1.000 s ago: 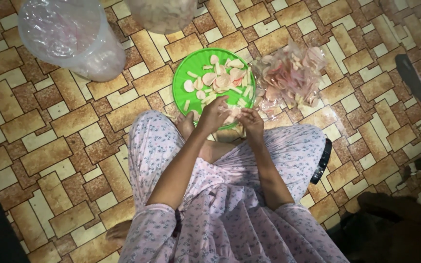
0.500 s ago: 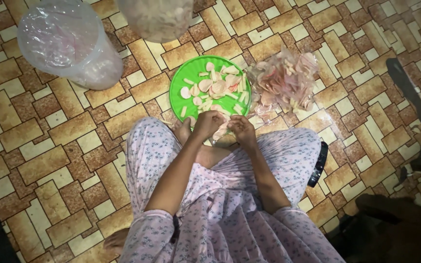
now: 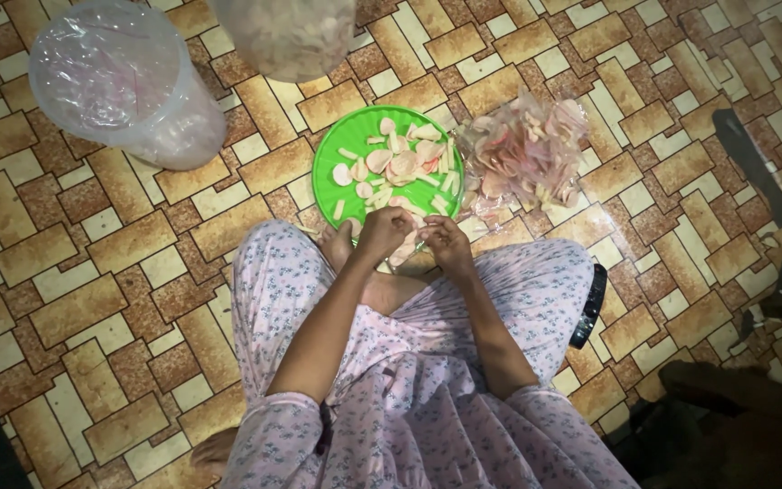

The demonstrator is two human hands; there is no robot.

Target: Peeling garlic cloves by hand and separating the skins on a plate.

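Head view: both hands [image 3: 416, 237] meet at green plate's [image 3: 341, 149] near edge.

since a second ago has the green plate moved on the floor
No. The green plate keeps its place against the floor tiles and the pile of peels beside it; only the camera shifted.

A clear plastic bag [image 3: 119, 77] lined a round tub at the upper left, crinkled and faintly pink. A second see-through bag [image 3: 287, 32], full of pale pieces, hung at the top edge. Right of the green plate [image 3: 341, 149], crumpled clear plastic [image 3: 527, 154] held pinkish peelings. No labels or screens showed.
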